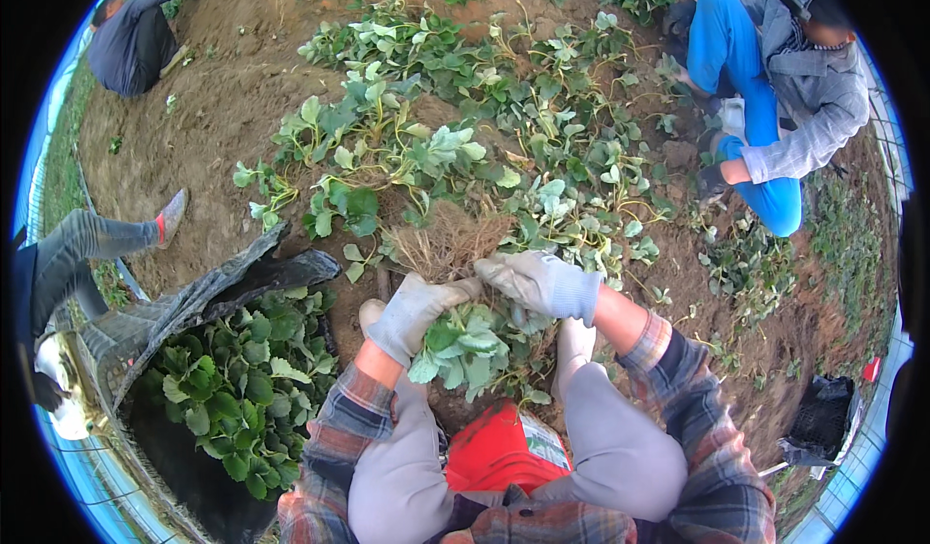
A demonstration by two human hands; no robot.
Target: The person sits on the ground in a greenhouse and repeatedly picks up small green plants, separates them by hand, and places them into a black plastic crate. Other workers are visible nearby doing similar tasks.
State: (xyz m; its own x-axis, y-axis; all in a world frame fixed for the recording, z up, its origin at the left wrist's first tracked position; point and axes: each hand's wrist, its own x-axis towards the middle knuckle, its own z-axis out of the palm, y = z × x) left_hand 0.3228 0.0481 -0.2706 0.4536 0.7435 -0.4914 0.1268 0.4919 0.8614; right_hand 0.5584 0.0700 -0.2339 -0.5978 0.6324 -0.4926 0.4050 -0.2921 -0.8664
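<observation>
My left hand (423, 314), in a pale work glove, grips a bunch of strawberry plants (465, 348) near its crowns. From the other side my right hand (536, 281), gloved alike, closes on the same bunch, its fingers close to the left thumb. Brown, stringy roots (450, 239) fan out ahead of the hands, away from me. The green leaves hang back towards my body, between my knees. Beyond the roots lies a heap of uprooted strawberry plants (436, 151) on the soil. Part of the bunch is hidden behind the gloves.
On my left a black plastic-lined container (182, 326) holds leafy strawberry plants (247, 384). A red bucket (487, 449) bearing a label is between my legs. At right sits a person (755, 108) in blue trousers. Others are at the left, and a black crate (821, 420) stands far right.
</observation>
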